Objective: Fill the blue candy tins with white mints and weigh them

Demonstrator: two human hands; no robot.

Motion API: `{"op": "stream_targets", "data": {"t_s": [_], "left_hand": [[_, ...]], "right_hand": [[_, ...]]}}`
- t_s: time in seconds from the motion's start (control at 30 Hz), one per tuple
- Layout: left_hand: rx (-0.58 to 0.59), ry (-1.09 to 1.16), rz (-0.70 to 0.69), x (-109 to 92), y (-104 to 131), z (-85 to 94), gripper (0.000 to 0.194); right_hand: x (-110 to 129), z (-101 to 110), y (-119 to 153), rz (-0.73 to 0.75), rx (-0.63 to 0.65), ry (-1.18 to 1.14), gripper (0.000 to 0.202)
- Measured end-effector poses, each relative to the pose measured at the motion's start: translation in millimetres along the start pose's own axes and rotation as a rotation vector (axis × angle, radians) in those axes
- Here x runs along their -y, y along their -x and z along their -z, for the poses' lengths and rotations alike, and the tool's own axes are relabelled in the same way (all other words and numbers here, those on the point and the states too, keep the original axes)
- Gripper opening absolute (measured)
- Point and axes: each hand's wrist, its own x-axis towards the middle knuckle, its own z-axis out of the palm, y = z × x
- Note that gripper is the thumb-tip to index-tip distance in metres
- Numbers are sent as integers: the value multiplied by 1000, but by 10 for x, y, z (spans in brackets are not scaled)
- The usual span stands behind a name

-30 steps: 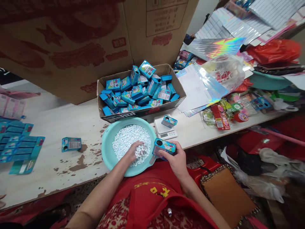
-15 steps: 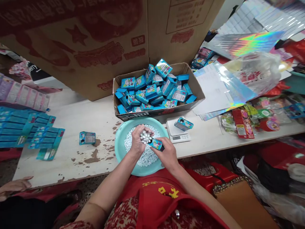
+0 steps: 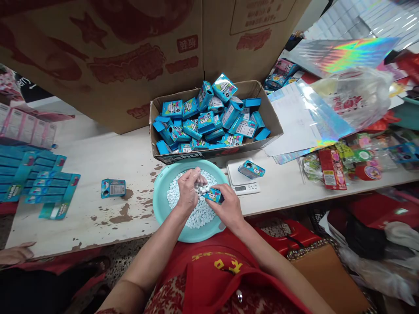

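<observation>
A teal bowl [image 3: 160, 209] holds many small white candies [image 3: 198, 216]. Above it my left hand [image 3: 189, 190] is curled around some white candies, a few of them showing at its fingers. My right hand [image 3: 228, 207] grips a small blue box [image 3: 213, 195], its end against those candies. Behind the bowl, a cardboard tray [image 3: 273, 138] is heaped with similar blue boxes [image 3: 206, 122]. One blue box [image 3: 251, 169] lies on a white scale [image 3: 247, 189] to the right. Another blue box [image 3: 113, 188] sits on the table to the left.
A large carton [image 3: 147, 65] stands behind the tray. Flat blue cartons [image 3: 49, 187] lie on the table [image 3: 94, 152] at left, with another person's hand [image 3: 18, 254] at the near left edge. Shiny sheets [image 3: 294, 117] and colourful packets [image 3: 333, 169] lie at right.
The fingers of my left hand have closed further over the white candies, so fewer show. The view has shifted slightly, and the blue box remains in my right hand.
</observation>
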Motion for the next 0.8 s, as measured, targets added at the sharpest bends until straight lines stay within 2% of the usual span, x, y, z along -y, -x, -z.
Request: {"op": "stream_targets", "data": {"t_s": [0.2,0.4,0.8], "left_hand": [[4,12,-7,-2,35,7,27],[21,21,-5,-76,60,19,27],[46,-18,-29,-98,160,-58,27]], "right_hand": [[34,-40,18,-4,4,-41,24],[128,12,-4,-1,-15,-92,23],[141,86,8,-25,-43,-198,23]]}}
